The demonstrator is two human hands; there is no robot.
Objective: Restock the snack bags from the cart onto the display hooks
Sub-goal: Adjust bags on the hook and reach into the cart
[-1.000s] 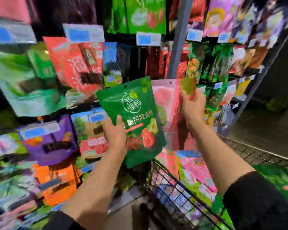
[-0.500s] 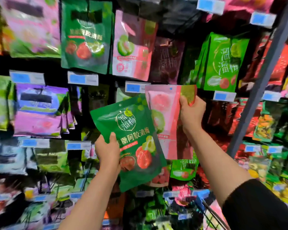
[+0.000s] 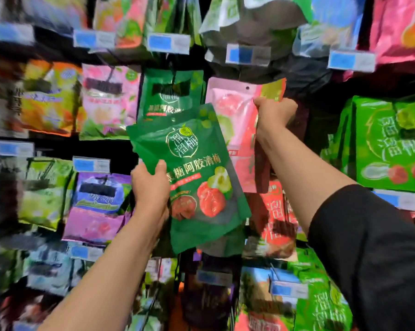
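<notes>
Snack bags fill both hands: the left hand (image 3: pixel 151 187) grips a green bag (image 3: pixel 189 173), tilted, by its left edge, and the right hand (image 3: pixel 274 113) pinches a pink bag (image 3: pixel 235 130) near its top corner. Hanging bags (image 3: pixel 170 94) crowd the display behind (badly blurred), with blue price tags (image 3: pixel 247 54) just above the pink bag's hang hole.

"溜溜梅" and "阿胶清梅" on green bag (image 3: pixel 192 173)
</notes>
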